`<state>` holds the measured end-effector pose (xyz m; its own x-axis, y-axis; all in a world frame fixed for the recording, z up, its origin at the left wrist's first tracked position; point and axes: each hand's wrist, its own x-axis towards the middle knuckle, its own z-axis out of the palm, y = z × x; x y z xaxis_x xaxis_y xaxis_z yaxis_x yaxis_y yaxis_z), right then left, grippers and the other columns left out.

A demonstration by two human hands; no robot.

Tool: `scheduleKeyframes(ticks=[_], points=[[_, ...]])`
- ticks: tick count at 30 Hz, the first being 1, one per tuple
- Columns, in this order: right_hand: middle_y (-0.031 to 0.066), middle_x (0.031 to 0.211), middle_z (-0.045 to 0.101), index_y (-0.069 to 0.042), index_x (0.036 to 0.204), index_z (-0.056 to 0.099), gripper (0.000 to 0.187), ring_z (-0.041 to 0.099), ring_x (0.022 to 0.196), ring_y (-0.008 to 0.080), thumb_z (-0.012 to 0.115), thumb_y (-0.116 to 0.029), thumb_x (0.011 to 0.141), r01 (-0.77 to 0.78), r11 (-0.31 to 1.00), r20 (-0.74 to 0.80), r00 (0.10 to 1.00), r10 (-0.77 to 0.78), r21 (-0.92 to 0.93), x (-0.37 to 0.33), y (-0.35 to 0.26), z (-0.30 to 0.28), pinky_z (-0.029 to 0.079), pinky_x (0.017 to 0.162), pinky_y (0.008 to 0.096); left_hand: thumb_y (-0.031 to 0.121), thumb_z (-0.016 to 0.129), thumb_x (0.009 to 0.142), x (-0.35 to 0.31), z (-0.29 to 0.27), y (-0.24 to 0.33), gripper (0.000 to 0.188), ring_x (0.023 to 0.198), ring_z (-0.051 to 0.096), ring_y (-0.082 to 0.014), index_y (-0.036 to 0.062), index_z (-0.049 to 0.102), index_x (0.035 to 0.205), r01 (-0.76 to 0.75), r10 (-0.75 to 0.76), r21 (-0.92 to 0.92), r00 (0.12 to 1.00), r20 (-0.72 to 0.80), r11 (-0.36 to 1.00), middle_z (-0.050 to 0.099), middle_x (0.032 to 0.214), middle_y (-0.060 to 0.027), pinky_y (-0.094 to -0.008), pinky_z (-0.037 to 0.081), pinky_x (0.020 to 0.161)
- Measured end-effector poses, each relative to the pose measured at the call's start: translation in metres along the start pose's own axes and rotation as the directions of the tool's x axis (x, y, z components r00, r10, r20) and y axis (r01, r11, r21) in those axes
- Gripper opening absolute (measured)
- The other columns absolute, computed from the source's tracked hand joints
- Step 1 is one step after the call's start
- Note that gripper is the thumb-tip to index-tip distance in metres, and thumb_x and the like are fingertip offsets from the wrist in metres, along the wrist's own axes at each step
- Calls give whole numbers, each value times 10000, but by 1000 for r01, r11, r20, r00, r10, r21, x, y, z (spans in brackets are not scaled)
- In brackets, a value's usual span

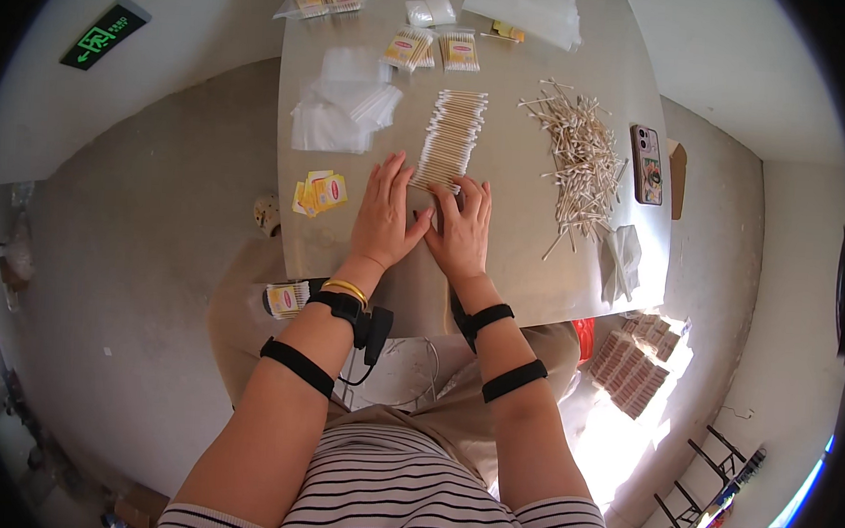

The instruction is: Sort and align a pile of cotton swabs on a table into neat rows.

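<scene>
Cotton swabs lie side by side in a neat row running away from me across the table. My left hand rests beside the near end of this row, its fingers stretched out and holding nothing. At the row's near end, my right hand touches the last swabs with slightly bent fingertips; its fingers are apart. Both thumbs come close together just below the row. To the right spreads a loose heap of cotton swabs. Small yellow cards lie left of my left hand.
Clear plastic bags lie at the left, with filled swab packs and a plastic sheet farther back. A phone and grey crumpled plastic sit along the table's right side. Another swab pack is near my left forearm.
</scene>
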<state>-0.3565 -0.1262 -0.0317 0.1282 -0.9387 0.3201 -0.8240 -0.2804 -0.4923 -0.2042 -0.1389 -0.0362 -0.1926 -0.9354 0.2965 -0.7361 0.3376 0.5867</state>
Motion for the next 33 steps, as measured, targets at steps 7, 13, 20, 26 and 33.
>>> scheduleKeyframes(ticks=[7,13,20,26,33], points=[[122,1319,484,-149,1276,622,450,444,1321,329,722,-225,844,-2,999,3,1000,2,-35,1,1,2,261,1220,573,287,693,875,1,0,1,612,1435,379,-394,21,478,1382,4,-4,12,1000,16,1000,397,1521,-195,-538,280,1224],[122,1328,481,-152,1274,623,451,441,1323,325,721,-231,840,-11,999,29,1000,12,-35,0,1,1,252,1225,573,285,685,881,1,-2,2,556,1443,372,-392,75,521,1369,-3,2,28,1000,31,1000,390,1533,-195,-540,272,1227],[132,1364,477,-94,1327,573,527,420,1348,338,713,-274,852,-31,999,3,1000,31,-29,-1,2,4,239,1227,577,289,679,889,1,-1,2,518,1444,372,-391,87,550,1349,1,-2,15,999,32,1000,395,1532,-192,-541,269,1227],[141,1439,450,-91,1405,525,624,399,1378,346,709,-326,857,-41,997,17,999,42,-60,-1,4,7,222,1233,570,291,677,892,1,-1,2,504,1432,387,-392,83,557,1335,-1,1,8,1000,25,1000,413,1517,-194,-541,273,1225],[138,1455,440,-104,1435,502,660,386,1390,346,714,-344,858,-53,996,33,998,56,-72,-1,2,8,214,1237,562,299,674,900,0,-1,1,498,1430,387,-394,86,555,1335,0,-1,27,999,40,1000,412,1519,-192,-537,271,1228]])
